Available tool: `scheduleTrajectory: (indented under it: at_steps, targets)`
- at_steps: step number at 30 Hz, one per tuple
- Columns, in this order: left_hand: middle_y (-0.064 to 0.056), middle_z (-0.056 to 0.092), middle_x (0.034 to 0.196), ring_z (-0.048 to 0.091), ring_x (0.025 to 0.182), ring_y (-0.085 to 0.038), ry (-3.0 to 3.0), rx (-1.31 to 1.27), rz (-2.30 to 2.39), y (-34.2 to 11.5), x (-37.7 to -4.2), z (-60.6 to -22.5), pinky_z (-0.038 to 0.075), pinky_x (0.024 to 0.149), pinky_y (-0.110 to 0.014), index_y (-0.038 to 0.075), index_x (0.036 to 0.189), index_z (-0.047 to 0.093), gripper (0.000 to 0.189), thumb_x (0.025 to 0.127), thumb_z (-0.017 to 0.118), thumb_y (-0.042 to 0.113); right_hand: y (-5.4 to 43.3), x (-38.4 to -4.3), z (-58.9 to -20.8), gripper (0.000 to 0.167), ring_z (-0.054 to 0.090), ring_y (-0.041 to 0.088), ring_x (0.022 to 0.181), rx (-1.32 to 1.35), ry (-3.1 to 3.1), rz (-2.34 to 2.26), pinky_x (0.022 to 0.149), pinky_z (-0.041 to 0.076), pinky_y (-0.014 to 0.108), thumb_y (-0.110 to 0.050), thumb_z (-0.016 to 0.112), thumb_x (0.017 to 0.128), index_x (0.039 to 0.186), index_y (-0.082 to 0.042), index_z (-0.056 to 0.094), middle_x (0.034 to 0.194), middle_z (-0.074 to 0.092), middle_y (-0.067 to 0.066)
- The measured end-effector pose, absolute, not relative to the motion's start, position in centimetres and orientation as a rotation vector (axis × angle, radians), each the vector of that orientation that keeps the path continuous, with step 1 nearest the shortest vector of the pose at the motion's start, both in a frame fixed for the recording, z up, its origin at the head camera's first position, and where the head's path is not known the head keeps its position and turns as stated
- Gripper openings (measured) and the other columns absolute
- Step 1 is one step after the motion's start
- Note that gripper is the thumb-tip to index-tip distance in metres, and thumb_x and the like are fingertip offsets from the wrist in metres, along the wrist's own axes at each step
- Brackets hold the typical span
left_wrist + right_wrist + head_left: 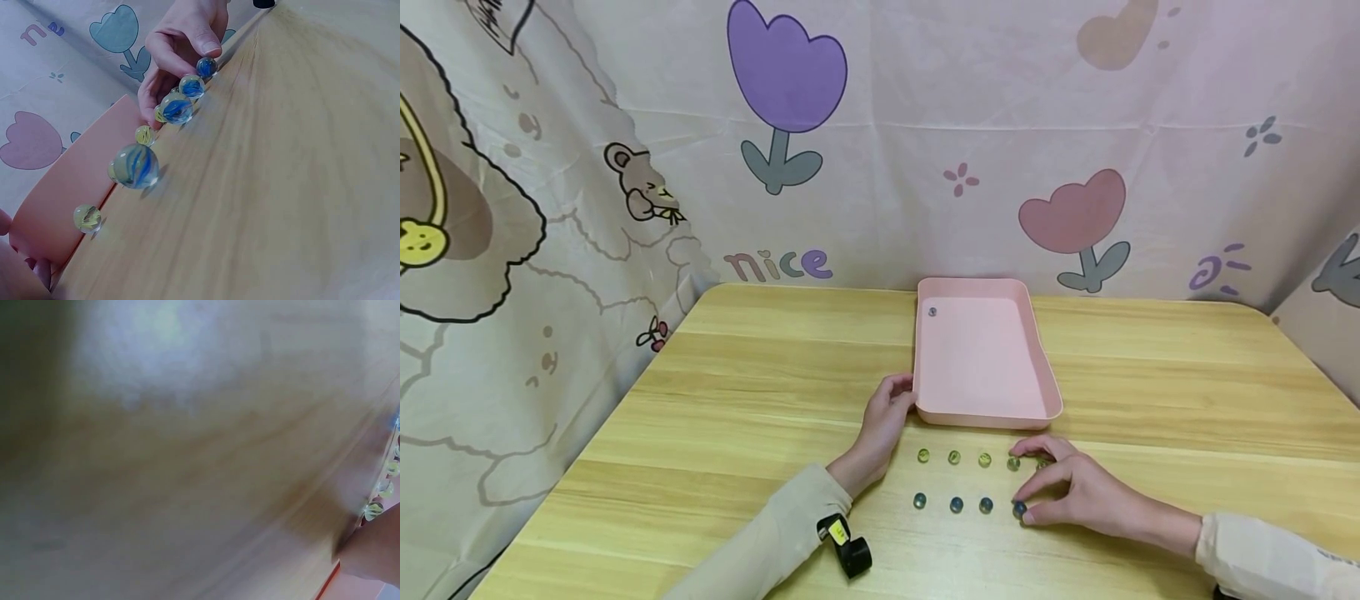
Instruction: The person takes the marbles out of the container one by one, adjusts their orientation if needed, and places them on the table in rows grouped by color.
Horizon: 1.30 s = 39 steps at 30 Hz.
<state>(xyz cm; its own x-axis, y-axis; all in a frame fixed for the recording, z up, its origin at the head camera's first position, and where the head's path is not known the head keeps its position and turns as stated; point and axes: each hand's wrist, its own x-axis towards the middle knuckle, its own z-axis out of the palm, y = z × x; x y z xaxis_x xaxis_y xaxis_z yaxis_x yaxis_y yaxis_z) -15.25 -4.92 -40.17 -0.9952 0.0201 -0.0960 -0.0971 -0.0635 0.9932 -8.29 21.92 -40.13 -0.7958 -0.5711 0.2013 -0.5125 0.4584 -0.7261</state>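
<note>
My left hand (883, 421) rests at the near left side of a pink tray (1048, 367), its fingers touching the outer wall. My right hand (1082, 487) pinches a clear marble with a blue swirl (1019, 509) between thumb and index finger, low at the table, at the right end of the near row. Another finger of that hand reaches over a yellow-swirled marble (1013, 463) in the far row. Left of the pinched marble lie three more blue-swirled marbles (957, 505). In the right wrist view only part of a hand (375, 550) shows.
Several yellow-swirled marbles (954, 457) line up between tray and near row; the right hand partly covers the rightmost. One small marble (932, 312) sits in the tray's far left corner. A printed cloth (880, 167) hangs behind the wooden table (775, 375).
</note>
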Motion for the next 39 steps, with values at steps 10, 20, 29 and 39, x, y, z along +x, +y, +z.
scheduleTrajectory:
  at_steps: [10, 20, 29, 39]
  targets:
    - [-0.016, 0.052, 0.126, 0.05, 0.118, -0.028, 2.093, -0.081, 2.231, -4.89, -15.24, -40.08, 0.042, 0.103, -0.04, -0.004, 0.128, 0.05, 0.035, 0.094, 0.048, 0.004, 21.85, -8.33, -40.04, 0.016, 0.04, 0.007, 0.119, -0.971, 2.608, -1.288, 0.099, 0.029, 0.017, -0.022, 0.083, 0.074, 0.089, -0.025, 0.078, 0.126, 0.053, 0.006]
    - [-0.017, 0.052, 0.126, 0.05, 0.117, -0.029, 2.089, -0.065, 2.239, -4.87, -15.22, -40.17, 0.042, 0.102, -0.041, -0.005, 0.128, 0.049, 0.035, 0.094, 0.049, 0.004, 21.84, -8.24, -39.96, 0.015, 0.039, 0.008, 0.12, -0.947, 2.619, -1.287, 0.098, 0.029, 0.017, -0.024, 0.083, 0.074, 0.088, -0.026, 0.077, 0.126, 0.053, 0.005]
    - [-0.017, 0.052, 0.127, 0.05, 0.118, -0.029, 2.086, -0.086, 2.236, -4.86, -15.23, -40.14, 0.042, 0.103, -0.04, -0.004, 0.128, 0.049, 0.035, 0.094, 0.049, 0.003, 21.77, -8.27, -40.0, 0.017, 0.04, 0.008, 0.119, -0.944, 2.614, -1.295, 0.099, 0.027, 0.015, -0.027, 0.083, 0.074, 0.09, -0.028, 0.076, 0.125, 0.054, 0.004]
    - [-0.016, 0.052, 0.128, 0.051, 0.119, -0.029, 2.085, -0.098, 2.226, -4.92, -15.19, -40.23, 0.042, 0.103, -0.04, -0.004, 0.13, 0.049, 0.036, 0.094, 0.049, 0.005, 21.75, -8.31, -39.98, 0.019, 0.041, 0.011, 0.119, -0.919, 2.604, -1.293, 0.099, 0.029, 0.019, -0.028, 0.084, 0.073, 0.091, -0.028, 0.076, 0.125, 0.053, 0.003]
